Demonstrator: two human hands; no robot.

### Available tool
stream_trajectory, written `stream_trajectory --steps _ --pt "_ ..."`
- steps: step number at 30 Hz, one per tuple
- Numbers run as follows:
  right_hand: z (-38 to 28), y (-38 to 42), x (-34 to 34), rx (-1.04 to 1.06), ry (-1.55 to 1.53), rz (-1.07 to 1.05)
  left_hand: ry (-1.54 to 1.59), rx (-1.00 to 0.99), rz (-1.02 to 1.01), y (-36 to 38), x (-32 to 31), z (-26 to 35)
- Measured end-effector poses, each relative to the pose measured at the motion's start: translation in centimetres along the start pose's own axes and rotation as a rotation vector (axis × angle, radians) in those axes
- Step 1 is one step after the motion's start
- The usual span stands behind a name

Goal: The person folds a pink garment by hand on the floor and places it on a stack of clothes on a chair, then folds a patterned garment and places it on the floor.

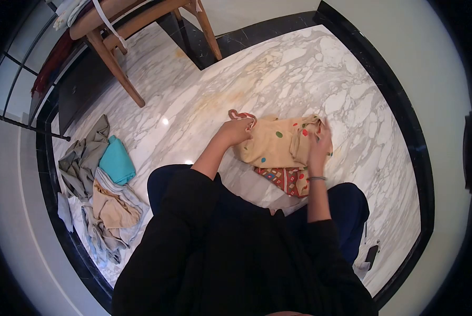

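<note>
A beige garment (271,142) with coloured dots lies partly folded on the marble floor before my crossed legs. Its red patterned part (284,180) sticks out along the near side. My left hand (238,131) is closed at the far left corner, pinching the cloth beside a red-and-white trim that loops above the fingers. On the right, my right hand (320,146) has its fingers curled around the bunched edge of the same garment. The fingertips of the right hand are partly hidden by the cloth.
To my left lies a pile of clothes: a grey-olive cloth (83,163), a folded turquoise cloth (118,161) and a tan one (115,209). A wooden chair (115,68) stands at the upper left. A small black object (372,256) rests near my right knee.
</note>
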State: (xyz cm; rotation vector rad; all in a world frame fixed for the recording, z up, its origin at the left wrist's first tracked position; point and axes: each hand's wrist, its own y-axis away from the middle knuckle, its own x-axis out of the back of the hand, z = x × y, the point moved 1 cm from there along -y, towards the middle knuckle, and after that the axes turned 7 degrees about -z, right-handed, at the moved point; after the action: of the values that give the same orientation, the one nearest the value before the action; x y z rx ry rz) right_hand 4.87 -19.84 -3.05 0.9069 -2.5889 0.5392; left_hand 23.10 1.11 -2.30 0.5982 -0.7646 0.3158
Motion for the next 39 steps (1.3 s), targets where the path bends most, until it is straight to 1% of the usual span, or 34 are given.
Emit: stream_trajectory --steps 1,2,4,5,7,10,13,15,17,19,22,25,26,29,30,33,36,39 --pt "1.9 0.5 -1.8 0.070 0.208 0.014 0.000 0.002 0.004 -0.2 -0.3 -0.1" --pt "3.2 2.2 -3.6 0.105 0.470 -0.038 0.000 0.004 0.008 -0.3 -0.5 -0.2" --pt "4.5 5.8 -6.5 0.177 0.990 -0.145 -0.049 0.040 -0.110 -0.5 -0.3 0.0" --pt "4.6 5.7 -6.8 0.167 0.936 -0.139 -0.073 0.061 -0.167 -0.8 -0.4 -0.2" --pt "4.8 5.4 -7.6 0.145 0.823 -0.132 -0.107 0.045 -0.182 -1.0 -1.0 -0.3" --pt "4.6 5.1 -7.9 0.109 0.822 -0.148 -0.149 -0.001 -0.204 -0.9 -2.1 -0.6" --pt "3.7 3.6 -7.7 0.015 0.720 -0.253 -0.150 -0.014 -0.208 -1.8 -3.2 -0.9" --pt "4.1 2.3 -8.5 0.039 0.754 -0.191 -0.145 -0.001 -0.212 -2.1 -3.5 -0.6" --pt "4.2 1.0 -9.1 0.114 0.888 -0.224 -0.153 0.017 -0.226 -2.2 -3.9 -0.3" --pt "4.0 -0.6 -9.5 0.241 1.122 -0.348 -0.145 0.004 -0.201 -2.2 -4.4 0.0" --pt "6.4 -2.2 -12.3 0.241 1.463 -0.497 -0.155 0.004 -0.195 -2.1 -4.7 0.5" --pt "6.4 -2.4 -14.6 -0.083 1.421 -0.321 -0.135 -0.002 -0.185 -1.9 -4.5 0.8" --pt "8.2 -2.7 -16.1 -0.114 1.454 -0.281 -0.122 -0.006 -0.179 -1.8 -4.5 0.9" --pt "7.8 -2.9 -18.3 -0.297 1.605 -0.253 -0.125 -0.008 -0.167 -2.3 -4.9 0.3" --pt "7.3 -3.0 -18.8 -0.351 1.651 -0.303 -0.120 0.000 -0.161 -2.3 -4.9 0.3" --pt "7.2 -3.2 -19.5 -0.440 1.748 -0.361 -0.112 0.015 -0.146 -2.3 -5.0 0.3" --pt "7.7 -3.3 -20.1 -0.446 1.809 -0.352 -0.124 0.003 -0.148 -2.3 -5.0 0.1" --pt "7.5 -3.4 -20.1 -0.481 1.769 -0.340 -0.137 -0.011 -0.162 -2.6 -5.1 -0.1"
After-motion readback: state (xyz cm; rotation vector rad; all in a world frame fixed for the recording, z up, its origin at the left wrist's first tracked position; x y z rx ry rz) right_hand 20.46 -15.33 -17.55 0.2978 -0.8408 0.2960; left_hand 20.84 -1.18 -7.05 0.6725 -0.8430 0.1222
